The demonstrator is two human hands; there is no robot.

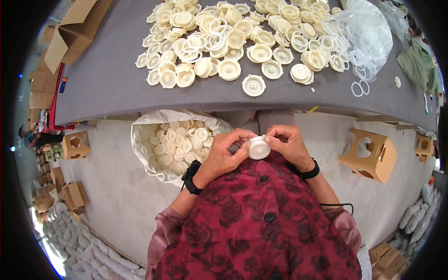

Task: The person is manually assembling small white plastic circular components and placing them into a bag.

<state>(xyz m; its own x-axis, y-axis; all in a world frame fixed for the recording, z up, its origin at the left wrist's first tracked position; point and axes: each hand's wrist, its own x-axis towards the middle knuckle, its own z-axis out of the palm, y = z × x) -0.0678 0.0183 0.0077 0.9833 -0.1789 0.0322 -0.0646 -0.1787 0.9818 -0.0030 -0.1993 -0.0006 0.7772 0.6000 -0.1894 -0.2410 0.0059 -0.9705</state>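
Observation:
Between my two hands, just off the table's near edge, is a round cream plastic cap (259, 148). My left hand (228, 150) pinches its left rim with thumb and forefinger. At its upper right rim, the fingertips of my right hand (288, 144) are closed on it; whether a ring is fitted around it I cannot make out. On the grey table (112, 88) lies a wide heap of similar cream caps (229, 69), with thin white rings (216, 41) scattered over them. One cap (253, 85) sits apart near the table edge.
Left of my knees stands a white woven sack (143, 148) holding many cream caps. A clear plastic bag (368, 35) with rings lies at the table's right. Tan stools (373, 156) stand on the floor. Cardboard boxes (77, 28) are at the far left.

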